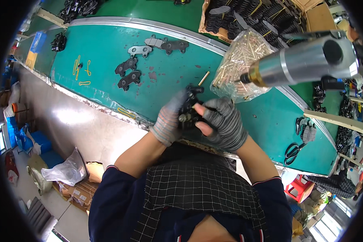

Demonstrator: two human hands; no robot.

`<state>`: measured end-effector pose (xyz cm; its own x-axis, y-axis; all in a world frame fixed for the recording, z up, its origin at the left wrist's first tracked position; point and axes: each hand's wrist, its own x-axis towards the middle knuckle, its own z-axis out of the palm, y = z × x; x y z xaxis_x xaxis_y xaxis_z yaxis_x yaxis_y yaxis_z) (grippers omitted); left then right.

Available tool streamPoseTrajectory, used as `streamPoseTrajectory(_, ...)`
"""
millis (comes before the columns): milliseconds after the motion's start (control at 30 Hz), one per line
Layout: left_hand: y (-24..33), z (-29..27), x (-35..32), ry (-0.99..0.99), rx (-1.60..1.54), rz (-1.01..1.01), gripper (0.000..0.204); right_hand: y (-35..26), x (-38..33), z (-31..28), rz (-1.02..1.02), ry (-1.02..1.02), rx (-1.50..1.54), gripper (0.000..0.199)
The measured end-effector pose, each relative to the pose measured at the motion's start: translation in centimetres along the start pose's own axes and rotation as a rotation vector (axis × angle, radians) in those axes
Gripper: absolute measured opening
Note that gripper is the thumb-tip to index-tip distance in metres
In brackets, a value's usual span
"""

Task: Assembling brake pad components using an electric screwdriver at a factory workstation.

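A black brake caliper [187,107] is between my hands above the near edge of the green bench [169,76]. My left hand [168,123], in a striped glove and partly blurred, is closed around its left side. My right hand [226,123], in a grey glove with bare fingertips, presses thumb and fingers against its right side. Just beyond lies a single brass-coloured pin [204,78]. Brake pads, including a silver-backed pad [140,51] and a dark pad [129,80], lie farther left. Some of the caliper is hidden by my fingers.
A silver power screwdriver [298,62] hangs at the right, over a clear bag of pins [242,60]. Behind stands an open carton [207,20] of pads. Yellow rubber bands [84,83] lie at left; black scissors [293,152] and more pads [309,133] at right.
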<state>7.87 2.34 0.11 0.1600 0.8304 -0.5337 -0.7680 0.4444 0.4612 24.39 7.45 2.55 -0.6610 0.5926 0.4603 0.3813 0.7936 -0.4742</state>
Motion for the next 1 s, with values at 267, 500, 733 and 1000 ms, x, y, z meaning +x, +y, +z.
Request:
streamPoseTrajectory(267,2.9,-1.5,-1.4,0.020,-0.131,0.056,0.072,9.5,4.3,3.7,-0.098,-0.301,-0.644,0.022)
streamPoseTrajectory(500,3.4,-2.3,-1.0,0.098,-0.102,0.157,0.057,0.0,3.9,0.5,0.158,-0.188,0.211,0.019)
streamPoseTrajectory(733,2.4,-0.2,0.2,0.024,-0.016,0.208,0.058,-1.6,2.3,-2.1,-0.203,-0.302,-0.095,0.026)
streamPoseTrajectory(1000,0.7,1.4,1.5,-0.085,-0.130,0.101,0.050,0.4,1.8,-3.9,-0.063,-0.245,0.116,0.030)
